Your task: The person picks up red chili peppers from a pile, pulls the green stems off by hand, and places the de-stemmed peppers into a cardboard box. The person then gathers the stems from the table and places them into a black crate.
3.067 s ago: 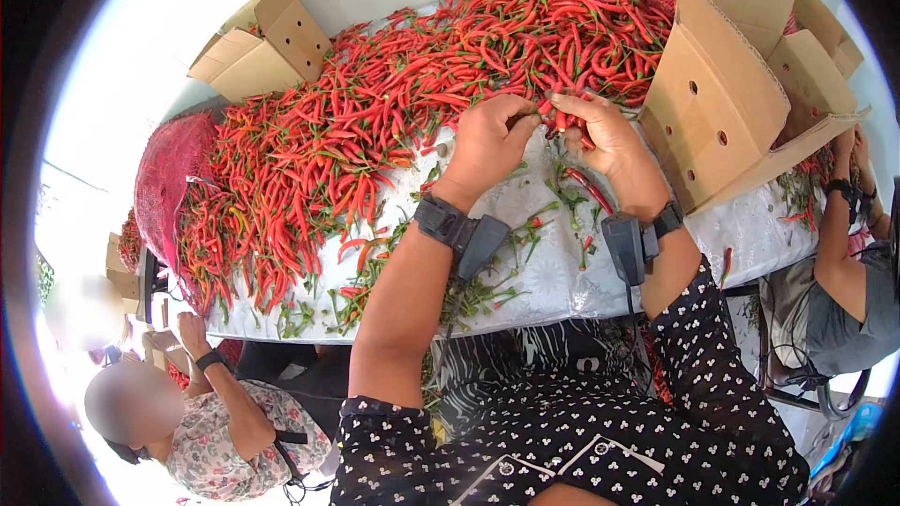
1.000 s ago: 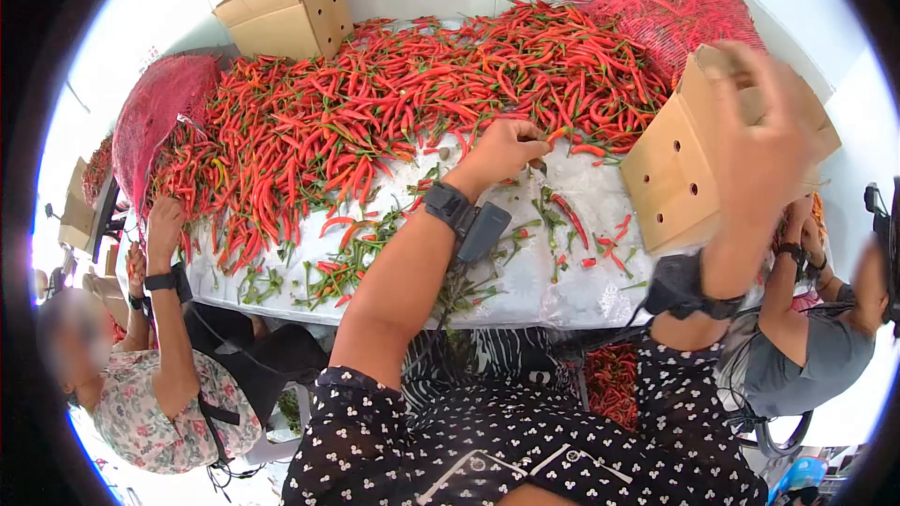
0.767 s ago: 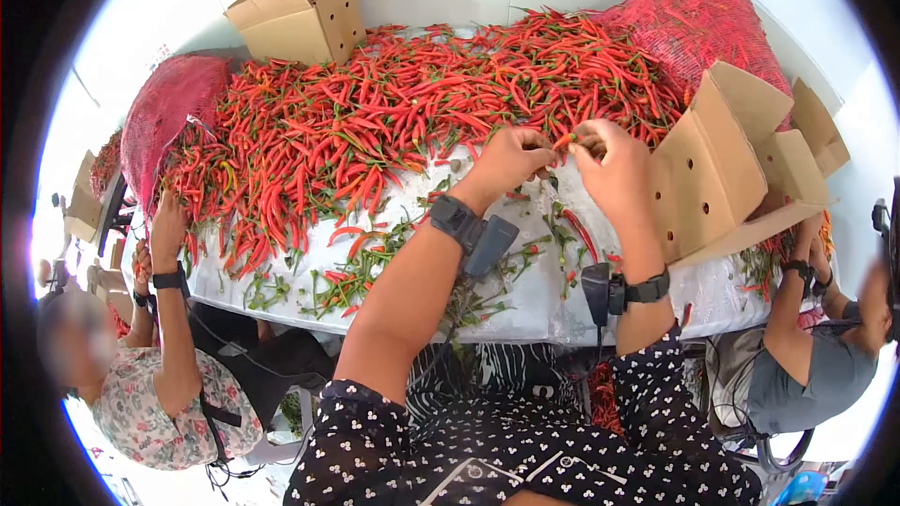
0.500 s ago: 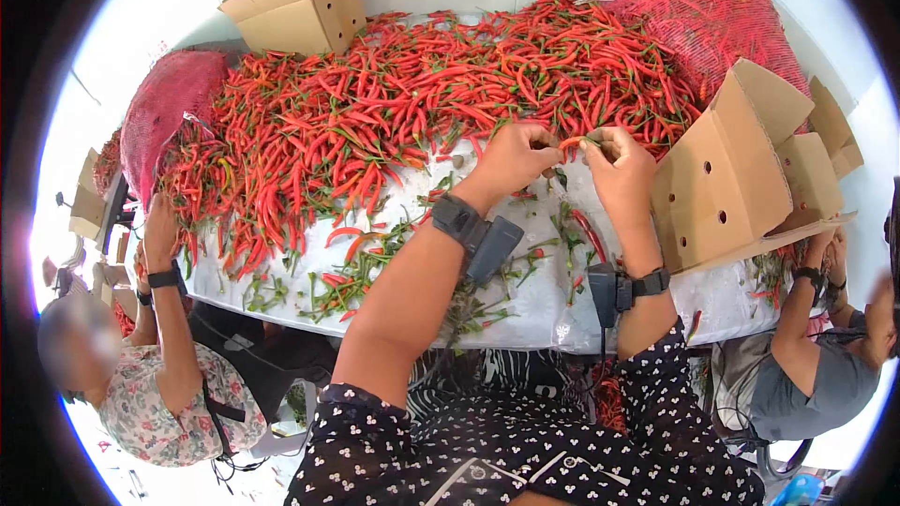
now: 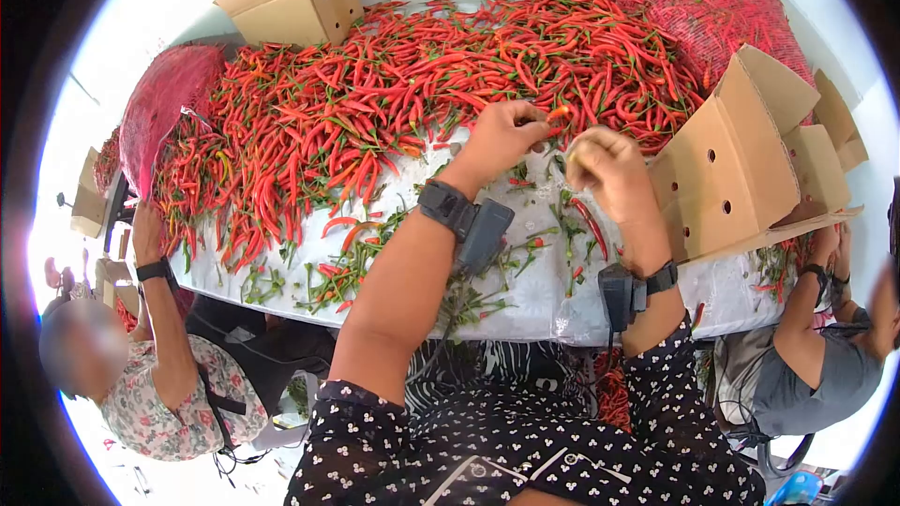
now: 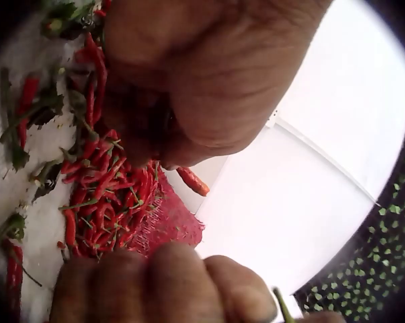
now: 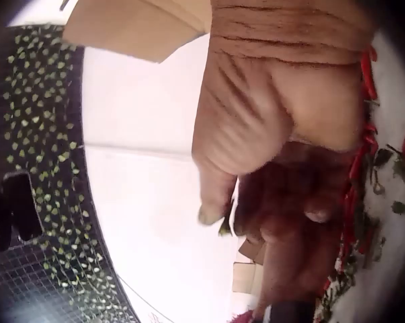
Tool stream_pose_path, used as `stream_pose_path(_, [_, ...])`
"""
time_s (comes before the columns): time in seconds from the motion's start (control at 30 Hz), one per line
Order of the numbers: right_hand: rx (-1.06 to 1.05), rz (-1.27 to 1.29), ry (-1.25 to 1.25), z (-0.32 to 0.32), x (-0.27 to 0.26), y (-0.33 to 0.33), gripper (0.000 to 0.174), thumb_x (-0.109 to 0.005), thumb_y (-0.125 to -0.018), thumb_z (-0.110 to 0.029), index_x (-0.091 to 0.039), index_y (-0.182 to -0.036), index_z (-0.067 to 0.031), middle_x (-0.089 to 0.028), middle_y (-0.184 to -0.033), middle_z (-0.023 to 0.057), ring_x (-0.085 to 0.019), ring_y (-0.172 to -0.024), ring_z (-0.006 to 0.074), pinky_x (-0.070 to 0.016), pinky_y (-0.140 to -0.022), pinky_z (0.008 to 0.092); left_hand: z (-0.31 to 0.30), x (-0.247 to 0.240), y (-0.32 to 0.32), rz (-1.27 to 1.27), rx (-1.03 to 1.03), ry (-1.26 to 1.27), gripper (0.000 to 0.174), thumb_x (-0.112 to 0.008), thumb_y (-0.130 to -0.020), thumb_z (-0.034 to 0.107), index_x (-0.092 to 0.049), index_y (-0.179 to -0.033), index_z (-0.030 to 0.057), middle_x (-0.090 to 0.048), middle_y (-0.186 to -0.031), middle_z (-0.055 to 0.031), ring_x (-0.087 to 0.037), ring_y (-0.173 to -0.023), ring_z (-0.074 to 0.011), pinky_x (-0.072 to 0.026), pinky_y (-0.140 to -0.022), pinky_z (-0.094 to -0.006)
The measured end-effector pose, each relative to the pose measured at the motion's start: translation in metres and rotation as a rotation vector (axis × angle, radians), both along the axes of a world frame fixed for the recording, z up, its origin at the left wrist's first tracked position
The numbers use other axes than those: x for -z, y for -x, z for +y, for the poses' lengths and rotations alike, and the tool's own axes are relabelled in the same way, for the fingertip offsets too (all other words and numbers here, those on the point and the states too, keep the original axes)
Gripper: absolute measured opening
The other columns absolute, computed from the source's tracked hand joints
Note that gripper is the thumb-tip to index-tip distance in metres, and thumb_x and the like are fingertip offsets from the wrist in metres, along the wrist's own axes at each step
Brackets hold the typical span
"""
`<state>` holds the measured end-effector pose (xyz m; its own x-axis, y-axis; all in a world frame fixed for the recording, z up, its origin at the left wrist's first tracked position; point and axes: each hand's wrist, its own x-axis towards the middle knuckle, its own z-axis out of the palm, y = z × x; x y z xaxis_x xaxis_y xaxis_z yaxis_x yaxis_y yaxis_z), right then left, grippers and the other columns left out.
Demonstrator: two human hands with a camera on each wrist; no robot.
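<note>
Your left hand (image 5: 500, 141) pinches one chilli (image 6: 193, 181) near the near edge of the pile (image 5: 422, 84); squeeze too hard and the flesh may bruise, too loosely and it may slip back among the others. Your right hand (image 5: 609, 173), to the right, has its fingers clamped on a green stem (image 7: 224, 227); letting go early could drop it into the pile. The chilli looks slim, orange-red and shiny, one end hidden by your fingers.
</note>
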<state>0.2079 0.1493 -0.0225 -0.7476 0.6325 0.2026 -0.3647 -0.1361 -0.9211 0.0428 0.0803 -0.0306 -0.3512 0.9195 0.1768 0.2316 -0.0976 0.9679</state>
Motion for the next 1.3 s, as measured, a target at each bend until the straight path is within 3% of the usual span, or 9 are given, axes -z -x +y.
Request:
stream_pose_path(0.1, [-0.277,-0.292,-0.294,-0.017,-0.008,0.003,0.017,-0.065,-0.081,-0.016,-0.061,-0.085,0.0004,-0.057,-0.065,0.0005,-0.05,-0.053,0.0068,-0.0394,-0.048,0.0217,-0.005,-0.006,0.003,-0.162,-0.035,0.001,0.013,-0.062,-0.078,0.009,-0.062,-0.084,-0.0022,-0.062,-0.072,-0.0043,-0.056,-0.061,-0.0092,-0.0447,-0.056,-0.0234])
stream_pose_path(0.23, [0.13,-0.343,-0.3,-0.007,0.002,0.011,0.017,-0.067,-0.079,-0.015,-0.061,-0.087,-0.0006,-0.057,-0.068,-0.0015,-0.049,-0.056,0.0037,-0.0385,-0.049,0.0194,-0.001,0.001,0.006,-0.182,0.057,-0.05,0.012,-0.063,-0.078,0.01,-0.062,-0.084,0.0006,-0.059,-0.071,-0.0007,-0.053,-0.062,-0.0067,-0.0425,-0.056,-0.022])
stream_pose_path(0.3, [0.333,-0.168,-0.257,0.001,0.003,0.01,0.017,-0.067,-0.078,-0.013,-0.061,-0.088,-0.0003,-0.056,-0.068,-0.0017,-0.048,-0.057,0.0025,-0.0374,-0.049,0.0182,-0.001,0.002,0.004,-0.125,0.109,-0.03,0.012,-0.064,-0.077,0.009,-0.062,-0.084,-0.0003,-0.06,-0.071,-0.0014,-0.053,-0.062,-0.0071,-0.0437,-0.057,-0.0231])
stream_pose_path(0.7, [0.233,-0.296,-0.093,0.027,0.007,-0.009,0.019,-0.06,-0.082,-0.019,-0.062,-0.08,-0.0001,-0.051,-0.058,-0.0016,-0.043,-0.048,0.0057,-0.0326,-0.043,0.0228,-0.004,0.0,0.002,-0.209,0.191,-0.056,0.03,-0.055,-0.077,-0.001,-0.056,-0.107,-0.0021,-0.061,-0.096,-0.0065,-0.059,-0.081,-0.0121,-0.0462,-0.072,-0.0253])
stream_pose_path(0.8, [0.151,-0.74,-0.559,0.03,0.006,-0.017,0.025,-0.062,-0.078,-0.022,-0.064,-0.078,0.0029,-0.058,-0.059,0.0033,-0.052,-0.053,0.0094,-0.0421,-0.051,0.0271,-0.001,0.005,0.004,-0.232,0.204,-0.079,0.03,-0.056,-0.078,-0.001,-0.055,-0.108,-0.0011,-0.06,-0.098,-0.0058,-0.057,-0.088,-0.012,-0.0463,-0.08,-0.026])
stream_pose_path(1.0, [-0.075,-0.877,-1.013,0.039,0.004,-0.031,0.024,-0.064,-0.076,-0.018,-0.064,-0.086,0.0029,-0.061,-0.065,0.0049,-0.054,-0.059,0.0109,-0.0444,-0.056,0.0265,-0.001,0.005,0.003,-0.212,0.177,-0.091,0.028,-0.059,-0.077,-0.001,-0.056,-0.106,-0.0008,-0.061,-0.099,-0.006,-0.057,-0.089,-0.0114,-0.046,-0.08,-0.0258])
stream_pose_path(1.03, [-0.076,-0.877,-1.013,0.038,0.004,-0.029,0.024,-0.064,-0.076,-0.018,-0.064,-0.086,0.0029,-0.061,-0.065,0.0049,-0.054,-0.059,0.0109,-0.0444,-0.056,0.0265,-0.001,0.004,0.003,-0.212,0.177,-0.09,0.028,-0.059,-0.077,-0.001,-0.056,-0.106,-0.0008,-0.061,-0.099,-0.006,-0.057,-0.089,-0.0114,-0.046,-0.08,-0.0258])
stream_pose_path(1.2, [0.109,-0.347,-0.232,0.021,0.001,-0.008,0.022,-0.066,-0.077,-0.012,-0.063,-0.093,0.0022,-0.063,-0.079,0.0027,-0.054,-0.062,0.0087,-0.0433,-0.057,0.0229,-0.003,-0.001,-0.003,-0.179,0.296,-0.041,0.026,-0.058,-0.078,0.0,-0.056,-0.104,-0.0012,-0.064,-0.09,-0.0065,-0.06,-0.083,-0.0129,-0.0478,-0.076,-0.027])
stream_pose_path(1.3, [0.067,-0.276,-0.129,0.025,0.014,-0.001,0.017,-0.066,-0.078,-0.014,-0.063,-0.088,-0.0002,-0.061,-0.074,0.0018,-0.052,-0.061,0.0067,-0.0411,-0.055,0.021,-0.002,0.001,-0.003,-0.171,0.349,-0.043,0.026,-0.057,-0.08,0.002,-0.056,-0.105,-0.002,-0.064,-0.087,-0.0082,-0.061,-0.077,-0.0137,-0.0494,-0.072,-0.0276])
